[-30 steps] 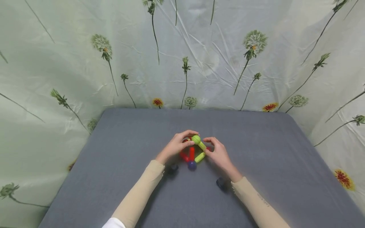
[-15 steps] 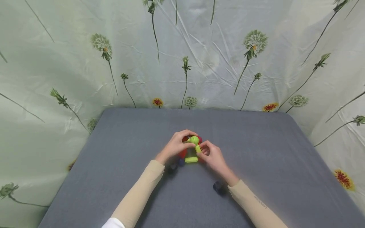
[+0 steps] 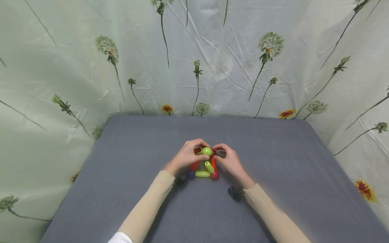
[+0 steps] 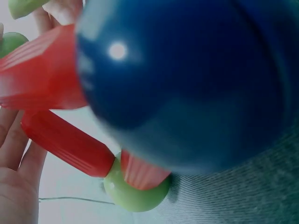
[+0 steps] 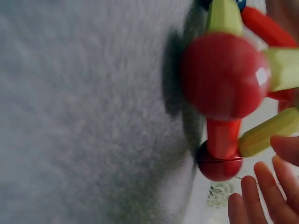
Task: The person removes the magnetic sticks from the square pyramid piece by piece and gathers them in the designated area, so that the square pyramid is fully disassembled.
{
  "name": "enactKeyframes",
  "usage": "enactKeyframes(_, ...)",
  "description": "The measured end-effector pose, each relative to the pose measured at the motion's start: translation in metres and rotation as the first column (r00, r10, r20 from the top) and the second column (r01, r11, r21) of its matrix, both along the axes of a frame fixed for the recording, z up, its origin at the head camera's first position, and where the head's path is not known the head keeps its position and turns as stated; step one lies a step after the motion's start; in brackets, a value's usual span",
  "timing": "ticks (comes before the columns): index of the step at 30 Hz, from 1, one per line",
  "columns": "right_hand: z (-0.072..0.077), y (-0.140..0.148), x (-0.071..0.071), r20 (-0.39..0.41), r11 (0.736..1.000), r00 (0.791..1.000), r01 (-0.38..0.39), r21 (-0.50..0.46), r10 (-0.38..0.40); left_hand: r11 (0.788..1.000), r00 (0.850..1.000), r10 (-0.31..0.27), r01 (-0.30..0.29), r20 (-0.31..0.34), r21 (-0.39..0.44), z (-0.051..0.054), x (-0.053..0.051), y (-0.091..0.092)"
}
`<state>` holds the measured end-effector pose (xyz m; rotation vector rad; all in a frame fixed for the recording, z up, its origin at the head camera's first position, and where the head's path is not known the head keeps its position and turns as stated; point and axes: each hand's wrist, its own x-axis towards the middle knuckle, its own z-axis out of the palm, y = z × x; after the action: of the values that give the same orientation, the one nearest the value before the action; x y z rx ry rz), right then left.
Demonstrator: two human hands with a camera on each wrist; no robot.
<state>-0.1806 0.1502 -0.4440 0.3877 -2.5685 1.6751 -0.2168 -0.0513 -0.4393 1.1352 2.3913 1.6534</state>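
Observation:
A ball-and-rod construction toy stands on the grey table [image 3: 164, 131], mid-table in the head view. My left hand [image 3: 187, 156] holds its top green ball [image 3: 207, 152] between thumb and fingers. My right hand [image 3: 230, 161] pinches a yellow-green rod [image 5: 266, 133] rising from the far red ball [image 5: 218, 165]; its other fingers are spread. A second yellow-green rod [image 3: 209, 167] leans up from the near red ball [image 3: 214, 174], its upper end free. A third yellow-green rod [image 3: 202, 174] lies between that ball and a blue ball [image 4: 187, 84]. Red rods [image 4: 70, 144] form other sides.
A low green ball [image 4: 135, 191] sits at another base corner. Small dark devices sit at the right wrist [image 3: 233, 192] and the left wrist [image 3: 182, 179]. Behind the table hangs a flower-printed curtain [image 3: 179, 81].
The toy has turned, its blue ball moving from front centre to the left. My right hand has let go of the near yellow-green rod and moved to the far one. My left hand keeps the green ball.

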Motion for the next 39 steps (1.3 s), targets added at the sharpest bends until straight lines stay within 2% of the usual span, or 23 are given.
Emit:
enactKeyframes(4, -0.01, -0.001, -0.009, -0.047, 0.998, 0.998, -0.05, 0.038, 0.052, 1.0, 0.999, -0.019, 0.019, 0.028, 0.023, -0.001, 0.002, 0.001)
enactKeyframes(11, -0.01, -0.003, -0.011, -0.073, 0.998, 0.996, -0.042, 0.051, 0.045, 0.999, 0.998, 0.004, -0.007, 0.061, 0.051, 0.002, 0.002, 0.001)
enactKeyframes(19, -0.011, -0.003, -0.009, -0.108, 0.988, 0.992, -0.042, 0.149, 0.058, 0.998, 0.998, 0.064, -0.064, 0.027, 0.019, 0.002, 0.0, 0.0)
enactKeyframes(26, -0.01, -0.002, -0.013, -0.129, 0.986, 0.99, -0.036, 0.162, 0.057, 0.998, 0.998, 0.058, -0.059, 0.027, 0.031, 0.003, 0.0, 0.0)
enactKeyframes(30, -0.009, -0.002, -0.014, -0.13, 0.984, 0.988, -0.06, 0.167, 0.083, 0.996, 0.996, 0.077, -0.08, 0.049, 0.045, 0.005, -0.002, 0.0)
enactKeyframes(35, -0.009, -0.001, -0.015, -0.121, 0.987, 0.988, -0.08, 0.142, 0.098, 0.987, 0.983, 0.132, -0.142, 0.127, 0.076, 0.01, -0.008, -0.005)
enactKeyframes(39, -0.011, 0.002, -0.014, -0.05, 0.994, 0.995, -0.085, 0.073, 0.089, 0.973, 0.958, 0.204, -0.221, 0.201, 0.066, 0.01, -0.019, -0.013)
